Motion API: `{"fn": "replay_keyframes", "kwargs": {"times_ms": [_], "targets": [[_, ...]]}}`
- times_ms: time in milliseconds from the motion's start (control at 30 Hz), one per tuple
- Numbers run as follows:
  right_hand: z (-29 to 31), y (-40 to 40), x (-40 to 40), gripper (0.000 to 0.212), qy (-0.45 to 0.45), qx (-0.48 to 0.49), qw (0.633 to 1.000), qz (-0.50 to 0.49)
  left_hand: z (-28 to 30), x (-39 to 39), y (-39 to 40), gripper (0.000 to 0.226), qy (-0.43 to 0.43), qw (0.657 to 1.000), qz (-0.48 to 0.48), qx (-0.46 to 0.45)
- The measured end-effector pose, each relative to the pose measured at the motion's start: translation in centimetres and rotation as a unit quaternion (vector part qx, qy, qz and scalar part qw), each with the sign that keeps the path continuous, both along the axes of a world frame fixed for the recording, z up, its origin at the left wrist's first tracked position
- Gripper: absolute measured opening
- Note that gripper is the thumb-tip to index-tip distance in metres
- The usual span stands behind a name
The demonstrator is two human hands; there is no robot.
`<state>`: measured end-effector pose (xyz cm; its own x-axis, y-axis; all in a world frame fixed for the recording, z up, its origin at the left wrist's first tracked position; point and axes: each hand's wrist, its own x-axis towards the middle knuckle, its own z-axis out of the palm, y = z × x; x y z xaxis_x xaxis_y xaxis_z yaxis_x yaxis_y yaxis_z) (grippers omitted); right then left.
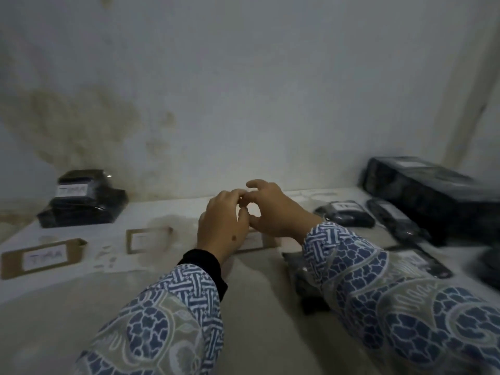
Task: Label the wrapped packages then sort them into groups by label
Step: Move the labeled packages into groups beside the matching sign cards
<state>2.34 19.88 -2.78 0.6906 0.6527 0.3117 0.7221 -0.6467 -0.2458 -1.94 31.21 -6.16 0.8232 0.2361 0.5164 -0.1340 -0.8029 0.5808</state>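
Note:
My left hand (221, 226) and right hand (276, 212) meet above the middle of the white table (167, 209). Their fingertips pinch together on something small and pale, probably a label (244, 204); blur hides its detail. Below the hands lies a brown cardboard card (254, 243), partly covered. At the back left stands a stack of black wrapped packages (84, 204) with a white label reading TIMA. To the right lie more black wrapped packages: a labelled one (347, 213), a long one (397, 220) and another (422, 262) near my right sleeve.
A cardboard card labelled TIMA (40, 257) lies at the front left, and a second card (147, 239) sits beside it. Small paper scraps (105, 257) lie between them. A large black box (433, 190) stands at the back right. A dark package (305, 290) lies under my right forearm.

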Motion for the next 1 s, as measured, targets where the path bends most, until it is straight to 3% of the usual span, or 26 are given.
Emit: {"fn": "replay_keyframes", "kwargs": {"times_ms": [133, 400, 767, 867, 1000], "targets": [[-0.7, -8.1, -1.2, 0.026, 0.009, 0.006, 0.998, -0.064, -1.0, -1.0, -7.5, 0.029, 0.017, 0.998, -0.065, -0.012], [-1.7, -19.2, -2.1, 0.03, 0.028, 0.042, 0.988, -0.148, -2.2, -2.2, -15.3, 0.03, 0.054, 0.992, -0.115, 0.009], [-5.2, -24.9, -3.4, 0.023, 0.083, 0.081, 0.971, -0.209, -4.2, -5.1, -22.2, 0.023, 0.094, 0.982, -0.164, 0.024], [-6.1, -25.1, -3.9, 0.02, 0.084, 0.106, 0.966, -0.218, -4.8, -5.4, -23.1, 0.027, 0.107, 0.984, -0.116, 0.078], [-7.0, -24.6, -4.7, 0.02, 0.101, 0.129, 0.956, -0.243, -5.1, -5.3, -22.1, 0.026, 0.156, 0.988, -0.004, 0.014]]}}
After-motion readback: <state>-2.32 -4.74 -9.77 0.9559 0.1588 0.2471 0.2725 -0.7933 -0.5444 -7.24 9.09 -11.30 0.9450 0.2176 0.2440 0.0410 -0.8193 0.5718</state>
